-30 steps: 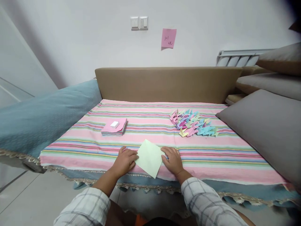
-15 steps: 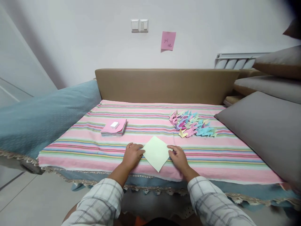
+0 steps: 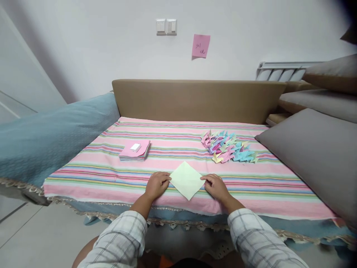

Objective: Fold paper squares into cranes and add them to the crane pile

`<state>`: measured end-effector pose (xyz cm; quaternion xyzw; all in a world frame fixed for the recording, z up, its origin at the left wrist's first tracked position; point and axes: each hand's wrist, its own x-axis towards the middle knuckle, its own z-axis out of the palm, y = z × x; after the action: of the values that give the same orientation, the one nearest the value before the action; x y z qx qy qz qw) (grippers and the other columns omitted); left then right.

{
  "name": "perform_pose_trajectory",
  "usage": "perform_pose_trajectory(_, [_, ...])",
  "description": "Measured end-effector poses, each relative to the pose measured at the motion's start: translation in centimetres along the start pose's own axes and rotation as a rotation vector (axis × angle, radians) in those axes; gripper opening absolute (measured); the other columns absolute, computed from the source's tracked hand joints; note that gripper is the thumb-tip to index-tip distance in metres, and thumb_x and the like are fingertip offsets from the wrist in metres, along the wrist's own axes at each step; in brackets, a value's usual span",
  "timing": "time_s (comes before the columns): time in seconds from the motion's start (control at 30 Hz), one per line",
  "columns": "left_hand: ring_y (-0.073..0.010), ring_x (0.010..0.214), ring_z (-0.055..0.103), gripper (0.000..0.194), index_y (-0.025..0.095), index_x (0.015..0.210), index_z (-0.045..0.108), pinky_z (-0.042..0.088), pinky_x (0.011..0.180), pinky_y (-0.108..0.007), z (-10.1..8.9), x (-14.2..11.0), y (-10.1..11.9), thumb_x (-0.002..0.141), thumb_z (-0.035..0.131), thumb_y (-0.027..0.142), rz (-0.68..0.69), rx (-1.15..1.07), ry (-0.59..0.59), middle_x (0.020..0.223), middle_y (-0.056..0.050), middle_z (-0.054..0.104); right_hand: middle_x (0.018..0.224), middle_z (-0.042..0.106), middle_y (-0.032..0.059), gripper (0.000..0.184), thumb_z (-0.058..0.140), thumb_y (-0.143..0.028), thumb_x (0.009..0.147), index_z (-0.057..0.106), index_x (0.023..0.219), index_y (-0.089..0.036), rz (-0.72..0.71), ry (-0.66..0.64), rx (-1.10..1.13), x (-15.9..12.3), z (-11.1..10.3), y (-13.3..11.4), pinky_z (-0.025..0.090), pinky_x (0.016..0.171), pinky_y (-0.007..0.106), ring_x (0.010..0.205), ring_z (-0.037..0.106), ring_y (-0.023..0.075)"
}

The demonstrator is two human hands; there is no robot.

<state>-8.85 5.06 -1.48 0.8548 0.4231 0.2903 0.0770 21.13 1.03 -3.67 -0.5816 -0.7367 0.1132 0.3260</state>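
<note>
Sheet point(image 3: 187, 180) on cloth point(image 3: 170, 132), nr front; stack point(image 3: 129, 152) behind L, origami pile point(image 3: 229, 148) behind R.

Above the brown backrest point(image 3: 195, 100) I see paired switches point(image 3: 166, 27) and a handwritten pink note point(image 3: 200, 46) on the wall point(image 3: 111, 41); blue-covered armrest point(image 3: 61, 128) at its left end, grey cushions point(image 3: 315, 152) piled by its right.

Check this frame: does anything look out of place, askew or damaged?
The pink note on the wall hangs slightly tilted, so it looks a little askew. Nothing appears spilled, and the pale green sheet shows no visible tear.
</note>
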Motion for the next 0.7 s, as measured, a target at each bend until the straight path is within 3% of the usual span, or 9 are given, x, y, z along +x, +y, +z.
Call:
perform_pose_trajectory(0.27, [-0.0182, 0.092, 0.062, 0.017, 0.024, 0.082, 0.069, 0.044, 0.085, -0.036, 0.19, -0.13, -0.15, 0.074, 0.057, 0.015, -0.015, -0.018, 0.03, 0.1, -0.001, 0.07, 0.091, 0.07, 0.0019, 0.027, 0.05, -0.018, 0.073, 0.07, 0.09, -0.024, 0.004, 0.027, 0.037, -0.3, -0.14, -0.13, 0.041, 0.084, 0.036, 0.09, 0.058, 0.0207])
perform_pose_trajectory(0.4, [-0.0201, 0.092, 0.062, 0.006, 0.023, 0.075, 0.068, 0.044, 0.084, -0.036, 0.26, -0.04, -0.24, 0.073, 0.065, 0.028, -0.049, -0.045, 0.031, 0.099, -0.002, 0.07, 0.089, 0.069, 0.0025, 0.02, 0.054, -0.021, 0.074, 0.069, 0.087, -0.024, 0.001, 0.048, 0.047, -0.32, -0.24, -0.28, 0.041, 0.083, 0.035, 0.09, 0.057, 0.0204])
perform_pose_trajectory(0.7, [-0.0198, 0.091, 0.062, 0.023, 0.023, 0.068, 0.067, 0.043, 0.083, -0.036, -0.01, 0.21, 0.27, 0.08, 0.058, 0.039, -0.139, -0.039, 0.034, 0.094, -0.002, 0.071, 0.09, 0.065, 0.0035, 0.021, 0.052, -0.035, 0.082, 0.063, 0.069, -0.022, 0.012, 0.077, 0.033, -0.08, -0.28, -0.49, 0.039, 0.085, 0.034, 0.091, 0.054, 0.0199])
